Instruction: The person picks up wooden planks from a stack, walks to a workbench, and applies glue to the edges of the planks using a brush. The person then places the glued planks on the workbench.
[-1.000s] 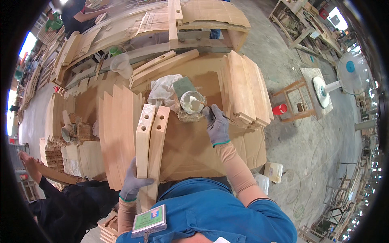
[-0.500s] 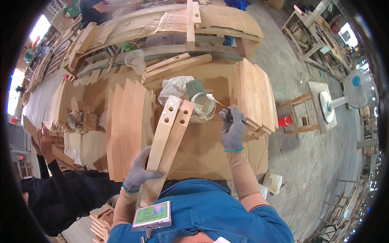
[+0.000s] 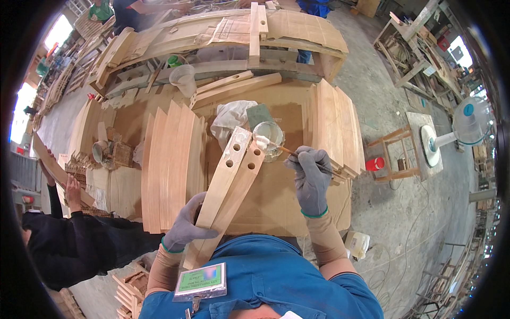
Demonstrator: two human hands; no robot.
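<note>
My left hand (image 3: 188, 226), in a grey glove, grips two long wooden bars (image 3: 223, 194) lying side by side and tilted away to the right. Each bar has two round holes near its far end. Pinched in my gloved right hand (image 3: 311, 178) is a thin brush (image 3: 287, 151); its tip, loaded with white paste, is at the far end of the right bar, close to the holes. Just beyond that end stands a round tub (image 3: 272, 133) of white paste, partly hidden by the bars. A white cloth (image 3: 229, 118) and a green pad (image 3: 258, 116) lie beside it.
Stacks of wooden boards stand left (image 3: 172, 165) and right (image 3: 337, 122) on the cardboard-covered table (image 3: 265, 212). Behind is a long workbench (image 3: 297, 26). A fan (image 3: 470, 119) and a red cup (image 3: 374, 164) are at the right. A co-worker in black (image 3: 85, 244) holds a board at the left.
My right hand has brought the brush from the tub toward me onto the right bar's end. The bars have shifted slightly right in the picture.
</note>
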